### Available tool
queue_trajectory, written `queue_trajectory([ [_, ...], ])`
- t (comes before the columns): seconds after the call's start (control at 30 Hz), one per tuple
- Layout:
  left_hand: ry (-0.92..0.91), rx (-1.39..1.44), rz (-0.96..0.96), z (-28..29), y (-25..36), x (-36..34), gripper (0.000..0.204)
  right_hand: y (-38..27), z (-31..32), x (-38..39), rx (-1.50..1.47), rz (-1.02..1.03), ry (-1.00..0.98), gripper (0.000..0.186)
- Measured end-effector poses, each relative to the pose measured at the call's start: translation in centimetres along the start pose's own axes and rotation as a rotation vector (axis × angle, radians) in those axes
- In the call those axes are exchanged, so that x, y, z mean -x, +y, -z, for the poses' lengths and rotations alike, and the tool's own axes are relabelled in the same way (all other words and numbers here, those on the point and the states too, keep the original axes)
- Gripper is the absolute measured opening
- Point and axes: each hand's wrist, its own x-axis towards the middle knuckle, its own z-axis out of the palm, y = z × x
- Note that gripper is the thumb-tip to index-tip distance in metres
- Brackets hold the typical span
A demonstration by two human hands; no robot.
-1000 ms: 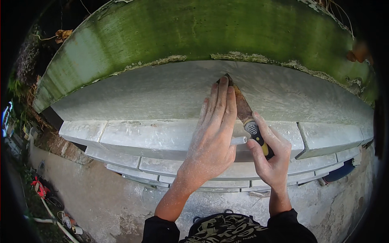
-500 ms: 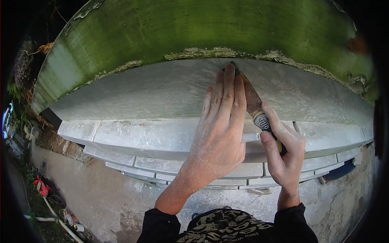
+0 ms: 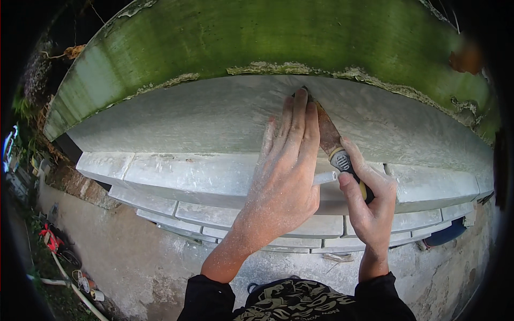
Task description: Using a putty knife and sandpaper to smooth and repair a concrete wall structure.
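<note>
A: Where's the scraper [image 3: 329, 130]?
B: Laid along the grey sloping face [image 3: 160, 115], slanting up-left. Tip sits just short of the green band [image 3: 241, 37].

A: How do we expect it to handle?
B: Light, we'd judge. Blade looks rusty and stiff enough, maybe a little springy at the thin end. Not fragile. Dust on our skin could make the handle [image 3: 341, 161] a bit slick.

A: Best hold?
B: Handle, close to the collar, for steering; flat fingers over the blade for pressure. We'd keep fingertips off the edge.

A: Right hand [image 3: 375, 208]?
B: Curled round the handle, thumb and forefinger up near the collar. Forearm rises almost straight from the lower edge.

A: Left hand [image 3: 284, 182]?
B: Fingers straight, close together, pressed over the blade's upper part, reaching nearly to the tip. Forearm angles up-right. A pale tube [image 3: 325, 178] pokes out on the thumb side; palm's hidden, so we can't tell whether the hand is clamped on it.

A: Below that?
B: Pale blocks [image 3: 187, 174] in a row, under both hands.
</note>
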Motion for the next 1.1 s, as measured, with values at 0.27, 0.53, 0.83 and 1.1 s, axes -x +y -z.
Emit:
queue_trajectory([
  [0.27,0.026,-0.024,-0.016,-0.3,0.1,0.0,0.083,-0.7,0.5,0.6,-0.011,-0.113,-0.012,0.047],
  [0.53,0.126,-0.023,-0.025,-1.5,-0.3,-0.5,0.083,0.2,0.2,-0.4,-0.026,-0.111,-0.003,0.046],
  [0.83,0.171,-0.07,0.004,-0.4,-0.4,-1.2,0.086,-1.1,-0.4,-1.5,0.021,-0.092,-0.052,0.045],
  [1.1,0.14,-0.052,0.023,-0.5,0.2,-0.9,0.085,-0.7,-0.4,-1.2,0.021,0.022,-0.01,0.048],
])
